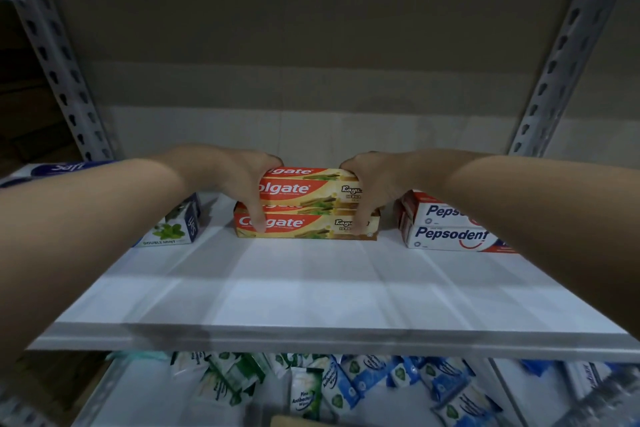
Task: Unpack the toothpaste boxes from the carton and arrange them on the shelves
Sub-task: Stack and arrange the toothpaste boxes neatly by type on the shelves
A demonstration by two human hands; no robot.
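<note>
Two stacked red and cream Colgate toothpaste boxes (306,206) lie near the back of the white shelf (311,291). My left hand (239,180) grips the stack's left end, fingers over the top and thumb down the front. My right hand (370,184) grips the right end the same way. A stack of two white Pepsodent boxes (446,227) sits to the right, partly hidden by my right forearm. The carton shows only as a brown corner (298,421) at the bottom edge.
Blue and white Safi boxes (180,224) stand at the left of the shelf. Perforated grey metal uprights (52,55) frame both sides. On the lower shelf lie several green and blue wipe packets (346,385).
</note>
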